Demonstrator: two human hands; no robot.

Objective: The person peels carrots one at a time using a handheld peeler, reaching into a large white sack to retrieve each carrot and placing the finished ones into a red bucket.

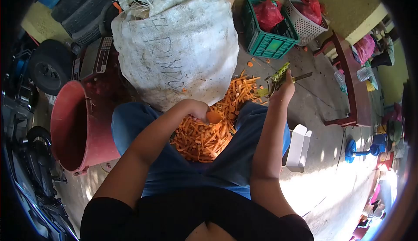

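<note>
Left hand (199, 109) grips a rounded orange carrot (214, 117) above thin orange strips (202, 140). Right hand (284, 88) grips a green, metal-bladed tool (278, 73) beyond their right edge, over grey concrete floor (318, 90).

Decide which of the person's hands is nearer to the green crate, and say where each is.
Right. The right hand is on the near side of the green crate; the left hand is farther back, leftward, over the orange strips.
</note>
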